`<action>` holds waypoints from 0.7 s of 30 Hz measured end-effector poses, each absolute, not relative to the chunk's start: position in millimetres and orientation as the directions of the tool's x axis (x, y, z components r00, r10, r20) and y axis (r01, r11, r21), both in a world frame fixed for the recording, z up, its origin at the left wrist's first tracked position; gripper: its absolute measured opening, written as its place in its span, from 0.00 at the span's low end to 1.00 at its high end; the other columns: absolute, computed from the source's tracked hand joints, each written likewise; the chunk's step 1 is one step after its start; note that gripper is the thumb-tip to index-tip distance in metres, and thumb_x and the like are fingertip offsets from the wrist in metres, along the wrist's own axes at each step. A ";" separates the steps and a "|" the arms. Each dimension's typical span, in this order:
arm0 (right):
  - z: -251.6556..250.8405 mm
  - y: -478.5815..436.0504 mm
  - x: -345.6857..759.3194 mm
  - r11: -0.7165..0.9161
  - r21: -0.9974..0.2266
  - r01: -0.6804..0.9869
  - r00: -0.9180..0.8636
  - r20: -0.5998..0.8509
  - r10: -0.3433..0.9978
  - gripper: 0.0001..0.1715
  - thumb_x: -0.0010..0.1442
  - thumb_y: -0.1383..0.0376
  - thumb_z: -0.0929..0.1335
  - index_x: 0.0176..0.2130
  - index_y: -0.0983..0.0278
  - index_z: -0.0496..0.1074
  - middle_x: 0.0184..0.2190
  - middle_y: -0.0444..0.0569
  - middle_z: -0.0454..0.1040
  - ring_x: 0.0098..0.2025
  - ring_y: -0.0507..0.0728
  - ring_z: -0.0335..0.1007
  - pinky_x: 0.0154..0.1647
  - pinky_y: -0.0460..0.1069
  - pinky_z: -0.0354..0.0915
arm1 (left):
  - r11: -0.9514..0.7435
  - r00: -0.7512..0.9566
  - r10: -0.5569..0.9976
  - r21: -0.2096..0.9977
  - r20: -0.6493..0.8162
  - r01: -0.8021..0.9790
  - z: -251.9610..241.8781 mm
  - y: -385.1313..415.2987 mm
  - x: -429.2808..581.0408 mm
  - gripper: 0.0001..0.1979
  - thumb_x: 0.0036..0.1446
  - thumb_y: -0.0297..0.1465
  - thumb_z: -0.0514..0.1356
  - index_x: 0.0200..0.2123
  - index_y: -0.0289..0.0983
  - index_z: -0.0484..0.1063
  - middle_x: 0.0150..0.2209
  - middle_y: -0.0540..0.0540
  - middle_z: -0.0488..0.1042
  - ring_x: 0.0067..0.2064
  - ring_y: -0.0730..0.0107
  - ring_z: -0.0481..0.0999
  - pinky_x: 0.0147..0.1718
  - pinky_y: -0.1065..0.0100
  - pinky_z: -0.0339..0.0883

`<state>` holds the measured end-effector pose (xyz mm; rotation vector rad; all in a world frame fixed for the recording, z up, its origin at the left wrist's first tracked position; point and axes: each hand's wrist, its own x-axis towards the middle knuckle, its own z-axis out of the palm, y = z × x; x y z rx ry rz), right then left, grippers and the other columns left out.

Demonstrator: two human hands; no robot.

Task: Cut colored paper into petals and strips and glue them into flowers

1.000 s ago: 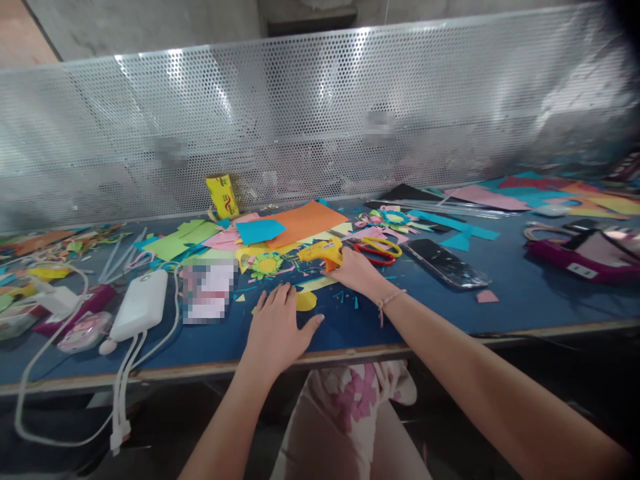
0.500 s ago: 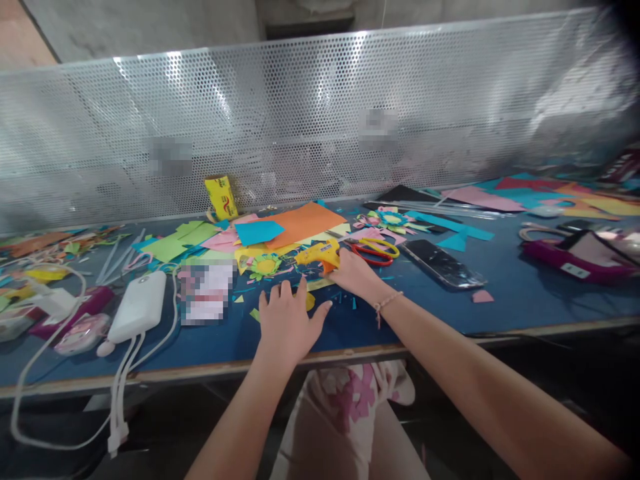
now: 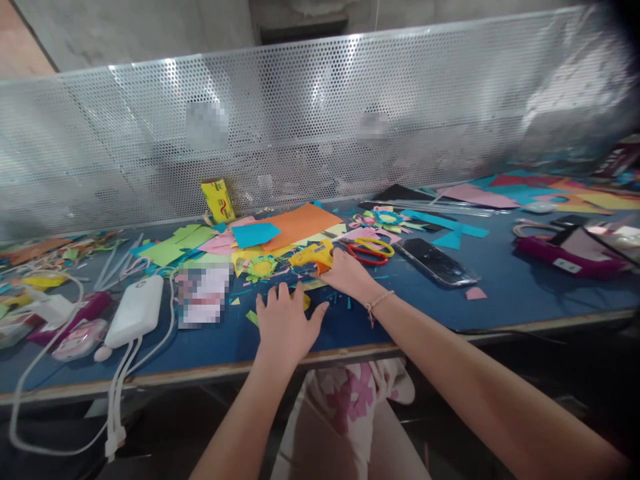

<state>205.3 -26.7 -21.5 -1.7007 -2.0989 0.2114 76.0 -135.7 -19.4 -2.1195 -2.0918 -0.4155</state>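
Observation:
My right hand [image 3: 345, 272] is closed around the handle of a yellow glue gun [image 3: 313, 255], whose nozzle points left. Flat on the blue table, with fingers spread, lies my left hand [image 3: 287, 317]. Part of a small yellow piece [image 3: 307, 301] shows beside its fingers; the rest is hidden. A green paper flower [image 3: 261, 268] lies just left of the nozzle. Scissors with red and yellow handles [image 3: 370, 250] rest right behind my right hand. A dark phone [image 3: 436, 262] lies farther right.
A white power bank [image 3: 136, 310] with cables stands left, near a printed sheet [image 3: 205, 297]. Orange paper [image 3: 305, 223] and green paper [image 3: 175, 247] lie behind. A purple pouch [image 3: 570, 257] sits at right. A perforated metal screen [image 3: 300, 120] closes the back.
The glue gun and my right hand have shifted very slightly left. My left hand stays spread on the table. The camera view has moved a little.

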 end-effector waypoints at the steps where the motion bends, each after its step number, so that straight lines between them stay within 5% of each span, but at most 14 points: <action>1: -21.8 -27.0 204.8 0.238 -0.378 0.895 -0.156 0.235 0.959 0.27 0.48 0.51 0.68 0.39 0.69 0.62 0.38 0.61 0.72 0.44 0.62 0.69 0.37 0.47 0.61 | -0.027 -0.002 0.956 0.096 0.292 0.995 -19.5 -136.1 76.8 0.32 0.56 0.51 0.42 0.55 0.38 0.62 0.49 0.34 0.66 0.50 0.45 0.64 0.49 0.43 0.53; 7: -23.7 -27.0 203.9 0.258 -0.398 0.880 -0.156 0.269 0.950 0.24 0.49 0.54 0.67 0.38 0.70 0.62 0.38 0.61 0.71 0.44 0.62 0.69 0.39 0.48 0.61 | -0.013 -0.013 0.957 0.085 0.290 0.996 -21.7 -136.7 81.3 0.32 0.55 0.51 0.42 0.56 0.38 0.62 0.48 0.34 0.66 0.51 0.44 0.64 0.49 0.44 0.53; 13: -18.1 -20.8 212.8 0.223 -0.558 0.800 -0.111 0.226 0.968 0.17 0.45 0.67 0.67 0.37 0.71 0.63 0.39 0.59 0.71 0.42 0.60 0.69 0.37 0.46 0.62 | -0.021 -0.005 0.958 0.088 0.286 0.996 -17.1 -137.0 80.3 0.32 0.56 0.50 0.43 0.58 0.38 0.58 0.47 0.34 0.67 0.51 0.47 0.65 0.48 0.48 0.56; 17: -8.9 -17.1 232.6 0.149 -0.648 0.747 -0.054 0.164 0.985 0.20 0.43 0.71 0.67 0.39 0.71 0.64 0.35 0.54 0.73 0.32 0.55 0.71 0.29 0.45 0.63 | -0.040 0.015 0.968 0.096 0.252 0.995 -12.3 -138.5 70.1 0.32 0.58 0.46 0.43 0.61 0.35 0.51 0.44 0.35 0.70 0.48 0.51 0.68 0.44 0.54 0.61; 21: 6.1 -13.8 261.5 0.065 -0.712 0.699 0.052 0.142 0.989 0.22 0.46 0.70 0.68 0.43 0.70 0.63 0.34 0.51 0.73 0.24 0.51 0.70 0.24 0.44 0.62 | -0.080 0.057 0.961 0.075 0.271 0.994 -15.2 -138.6 54.5 0.25 0.60 0.37 0.45 0.58 0.33 0.56 0.44 0.36 0.71 0.47 0.55 0.68 0.42 0.59 0.62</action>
